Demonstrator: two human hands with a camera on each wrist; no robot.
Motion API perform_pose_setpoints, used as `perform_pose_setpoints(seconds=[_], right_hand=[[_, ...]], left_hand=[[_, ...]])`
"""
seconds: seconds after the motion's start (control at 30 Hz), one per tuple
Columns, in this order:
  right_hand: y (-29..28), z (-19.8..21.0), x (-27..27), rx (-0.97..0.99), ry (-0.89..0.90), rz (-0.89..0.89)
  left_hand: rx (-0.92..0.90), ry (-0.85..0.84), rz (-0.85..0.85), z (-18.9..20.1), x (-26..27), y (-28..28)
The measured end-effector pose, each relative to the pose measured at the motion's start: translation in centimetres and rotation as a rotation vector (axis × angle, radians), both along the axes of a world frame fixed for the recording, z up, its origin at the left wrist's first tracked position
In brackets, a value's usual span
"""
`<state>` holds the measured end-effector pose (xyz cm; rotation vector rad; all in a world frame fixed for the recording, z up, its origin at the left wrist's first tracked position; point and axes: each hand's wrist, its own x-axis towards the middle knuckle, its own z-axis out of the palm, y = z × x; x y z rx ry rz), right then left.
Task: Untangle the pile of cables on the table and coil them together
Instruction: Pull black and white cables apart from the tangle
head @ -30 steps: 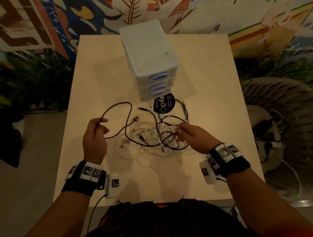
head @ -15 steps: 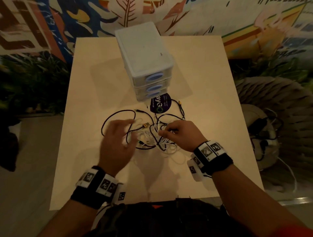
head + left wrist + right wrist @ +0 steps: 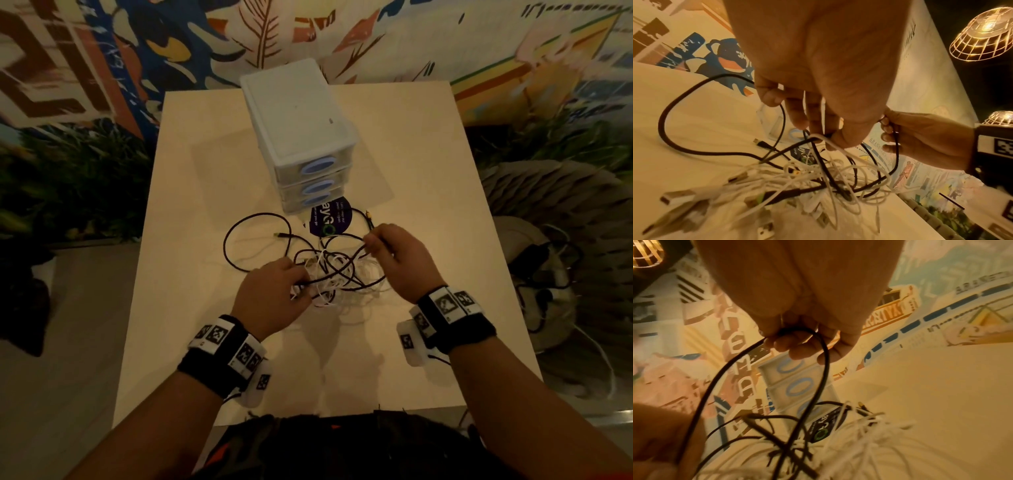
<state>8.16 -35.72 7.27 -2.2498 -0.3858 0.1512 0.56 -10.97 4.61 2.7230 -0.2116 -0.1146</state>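
L hand (image 3: 274, 299) nearest, fingers curled into black+white strands at near-left of cable pile (image 3: 337, 279) | pile mid-counter (image 3: 428, 171), btwn hands | R hand (image 3: 399, 260) lifted, pinching loop of black cable (image 3: 812, 369) | round dark sticker (image 3: 330, 221) just beyond | white drawer unit (image 3: 298, 137) far centre

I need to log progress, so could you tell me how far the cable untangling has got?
Early stage. Nothing is coiled yet: black and white cables remain knotted on the table. In hand: the right hand lifts a black loop; the left hand grips strands. Separating and coiling remain.
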Motion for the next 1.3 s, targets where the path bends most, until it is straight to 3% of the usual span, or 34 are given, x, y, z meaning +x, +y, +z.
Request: perform_pose_setpoints(seconds=[0.13, 0.2, 0.33, 0.43, 0.5, 0.57, 0.73, 0.83, 0.93, 1.07, 1.13, 1.3], right_hand=[[-2.4, -1.4, 1.2, -0.174, 0.155, -0.071], [-2.8, -1.7, 1.1, -0.249, 0.151, -0.051], [-0.3, 1.5, 0.1, -0.070, -0.139, 0.141], [3.6, 3.2, -0.9, -0.228, -0.072, 0.369], [5.0, 2.7, -1.2, -0.324, 0.069, 0.414], [5.2, 2.1, -1.0, -0.314, 0.122, 0.370], [3.7, 3.0, 1.1, -0.206, -0.059, 0.285], [2.1, 3.7, 2.3, -0.127, -0.122, 0.142], [0.1, 3.7, 3.0, -0.208, -0.094, 0.040], [-1.1, 2.8, 2.6, -0.284, 0.067, 0.143], [-0.4, 3.4, 2.0, -0.238, 0.021, 0.190], [4.3, 5.8, 0.0, -0.222, -0.299, 0.334]], left_hand=[[-0.003, -0.017, 0.005, -0.4, -0.4, 0.5], [0.004, -0.048, -0.029, -0.5, -0.3, 0.5], [0.018, -0.119, -0.075, 0.2, 0.3, -0.2], [-0.125, -0.119, -0.084, 0.9, 0.7, -0.7], [-0.220, -0.065, -0.057, 1.0, 0.8, -0.6], [-0.222, -0.023, -0.036, 0.7, 0.7, -0.2], [-0.086, 0.115, -0.009, -1.4, -0.2, 0.8], [-0.062, 0.144, 0.037, -2.4, -0.9, 1.2], [-0.088, 0.080, 0.032, -2.4, -0.8, 1.4], [-0.016, -0.079, -0.051, -0.9, -0.4, 1.3], [0.035, -0.105, -0.073, -0.1, -0.2, 0.8], [0.003, -0.052, -0.120, 0.5, 0.1, -0.2]])
